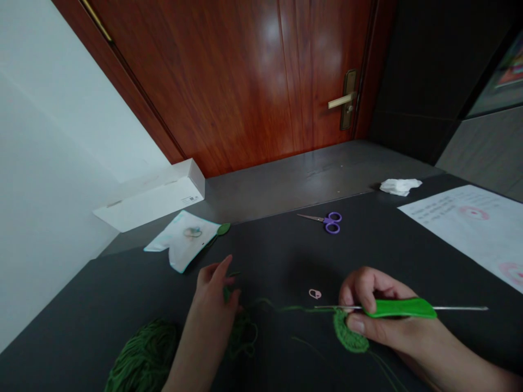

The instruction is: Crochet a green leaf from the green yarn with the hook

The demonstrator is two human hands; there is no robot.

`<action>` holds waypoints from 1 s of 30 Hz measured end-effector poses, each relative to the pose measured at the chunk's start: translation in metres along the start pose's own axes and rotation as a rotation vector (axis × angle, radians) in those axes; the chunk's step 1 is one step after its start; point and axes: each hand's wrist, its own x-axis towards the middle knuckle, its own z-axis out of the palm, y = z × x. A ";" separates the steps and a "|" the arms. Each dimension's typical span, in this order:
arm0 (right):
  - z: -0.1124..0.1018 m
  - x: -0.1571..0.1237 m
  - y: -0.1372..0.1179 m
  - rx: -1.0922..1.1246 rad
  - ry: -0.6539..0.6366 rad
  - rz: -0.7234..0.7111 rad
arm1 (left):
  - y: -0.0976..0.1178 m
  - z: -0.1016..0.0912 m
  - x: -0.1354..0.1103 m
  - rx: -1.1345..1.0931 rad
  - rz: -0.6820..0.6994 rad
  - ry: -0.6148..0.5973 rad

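A red-brown door [253, 81] fills the back, with a dark table [286, 250] in front of it. A printed sheet [469, 223] lies at the table's right edge, and a long white box [155, 196] sits at the far left against the wall. Near the bottom left edge lies a green yarn ball [143, 354]. Just before the box is a pale packet [183, 239], with a small green leaf [223, 229] touching its right corner.

The hands are well apart. The left hand [214, 305] rests just right of the ball with its fingers loosely stretched over slack loops of yarn; whether it pinches the yarn cannot be told. The right hand [384, 321] is closed around the green handle of a hook [400, 308], which lies level with its metal tip pointing left. Its thumb presses a round green crochet piece [347, 335] from below. A thin strand [294, 308] runs from that piece toward the left hand.

Purple scissors [329, 220] lie mid-table, well beyond the hands, and a crumpled tissue [399, 186] lies at the far edge. A tiny pink marker [315, 294] lies just above the hook's tip.
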 end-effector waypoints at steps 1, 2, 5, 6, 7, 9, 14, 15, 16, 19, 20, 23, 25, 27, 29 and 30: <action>0.000 0.000 0.000 0.002 0.002 0.001 | 0.000 -0.002 0.000 0.056 0.028 0.039; 0.001 0.000 0.000 0.003 0.005 0.002 | 0.001 -0.003 -0.001 0.101 0.057 0.073; 0.001 0.000 0.001 0.005 0.012 0.008 | 0.015 0.001 -0.013 0.141 0.155 0.112; 0.002 0.000 0.001 0.007 0.013 0.010 | 0.022 0.005 -0.020 0.106 0.213 0.095; 0.002 0.000 0.002 0.008 0.013 0.015 | 0.028 0.012 -0.028 -0.053 0.271 -0.008; 0.003 -0.001 0.002 0.012 0.009 0.027 | 0.037 0.028 -0.043 -0.511 0.229 -0.258; 0.005 -0.004 0.003 0.022 -0.001 0.061 | 0.044 0.058 -0.058 -1.301 -0.109 -0.711; 0.005 -0.005 0.003 0.020 0.006 0.065 | 0.045 0.057 -0.058 -1.370 -0.153 -0.733; 0.006 -0.005 0.003 0.015 0.017 0.066 | 0.046 0.053 -0.057 -1.427 -0.196 -0.746; 0.006 -0.006 0.003 0.003 0.051 0.064 | 0.047 0.031 -0.056 -1.567 -0.337 -0.781; 0.006 -0.006 0.003 0.003 0.058 0.063 | 0.046 0.022 -0.055 -1.608 -0.347 -0.772; 0.007 -0.006 0.004 0.007 0.070 0.072 | 0.042 0.006 -0.055 -1.520 -0.073 -0.581; 0.007 -0.007 0.004 0.013 0.076 0.084 | 0.039 0.009 -0.057 -1.172 0.300 -0.310; 0.007 -0.008 0.004 0.017 0.078 0.094 | 0.039 0.021 -0.060 -0.672 0.446 -0.282; 0.006 -0.010 0.005 0.010 0.082 0.098 | 0.039 0.037 -0.065 -0.419 0.449 -0.234; 0.005 -0.010 0.005 0.002 0.085 0.095 | 0.039 0.045 -0.068 -0.382 0.437 -0.245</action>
